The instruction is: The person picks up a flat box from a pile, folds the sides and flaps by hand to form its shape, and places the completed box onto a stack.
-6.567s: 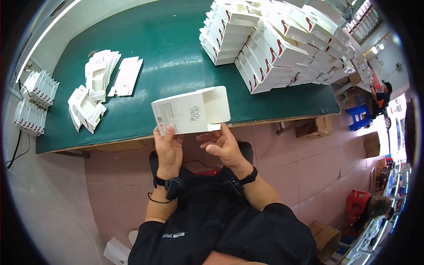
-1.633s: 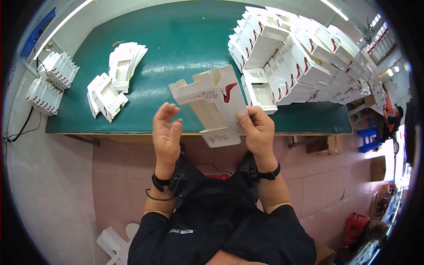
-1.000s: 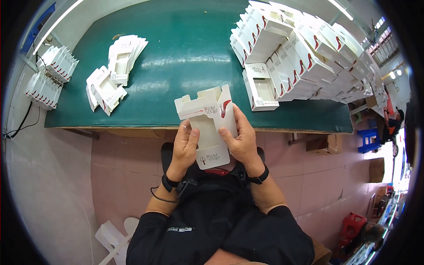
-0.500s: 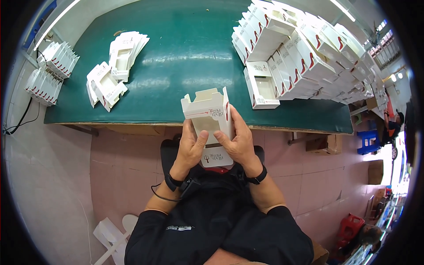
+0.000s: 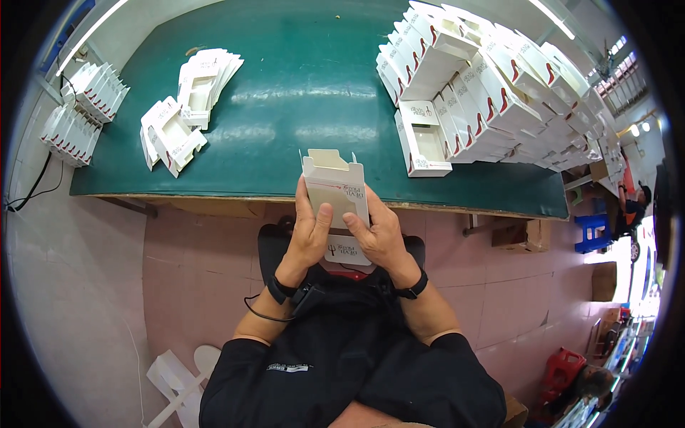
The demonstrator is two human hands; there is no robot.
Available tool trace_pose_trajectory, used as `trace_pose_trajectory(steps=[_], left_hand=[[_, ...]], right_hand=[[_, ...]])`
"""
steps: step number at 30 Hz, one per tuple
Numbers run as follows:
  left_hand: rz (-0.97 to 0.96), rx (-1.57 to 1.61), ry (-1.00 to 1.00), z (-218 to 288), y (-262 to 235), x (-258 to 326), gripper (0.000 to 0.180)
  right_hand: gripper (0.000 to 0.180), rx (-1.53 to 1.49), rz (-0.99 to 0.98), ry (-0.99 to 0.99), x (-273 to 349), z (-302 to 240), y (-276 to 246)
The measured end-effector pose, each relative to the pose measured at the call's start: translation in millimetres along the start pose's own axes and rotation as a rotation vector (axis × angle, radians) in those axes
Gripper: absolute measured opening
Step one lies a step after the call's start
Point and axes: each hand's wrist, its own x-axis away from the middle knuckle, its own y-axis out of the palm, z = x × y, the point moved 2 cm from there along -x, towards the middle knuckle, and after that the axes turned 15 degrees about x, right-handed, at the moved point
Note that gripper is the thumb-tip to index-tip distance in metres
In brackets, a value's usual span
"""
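Carton (image 5: 335,196) is clasped by both hands (image 5: 307,235) (image 5: 382,239), thumbs (image 5: 324,214) inward.

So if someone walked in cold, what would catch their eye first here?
Probably the big stack of white boxes printed with red shoes, at the right of the green table. Next, perhaps, the white carton at the near edge, held between the left fingers and right fingers. A fanned pile of cartons lies on the table's left.
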Motion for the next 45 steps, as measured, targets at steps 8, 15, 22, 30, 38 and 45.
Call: trace_pose_trajectory(steps=[8,15,22,30,38,45], left_hand=[[0.057,0.274,-0.205,1.9,-6.9,0.4,0.076],[0.117,0.392,-0.150,4.4,-4.7,-0.4,0.073],[0.148,0.409,-0.132,4.4,-6.8,-2.2,0.073],[0.071,-0.322,0.150,11.5,-4.5,5.8,0.085],[-0.123,0.066,0.067,24.7,15.4,4.5,0.097],[-0.080,0.375,-0.070,30.7,10.6,7.9,0.104]], right_hand=[[0.049,-0.140,-0.045,0.109,1.9,1.7,1.2],[0.042,-0.318,-0.116,0.203,5.1,8.9,2.0],[0.040,-0.433,-0.186,0.263,6.9,12.0,5.7],[0.039,-0.192,0.134,0.304,2.4,-0.1,-9.2],[0.064,0.120,0.244,-0.012,-2.1,-22.9,2.4],[0.076,0.205,0.167,-0.228,-0.1,-36.7,6.5]])
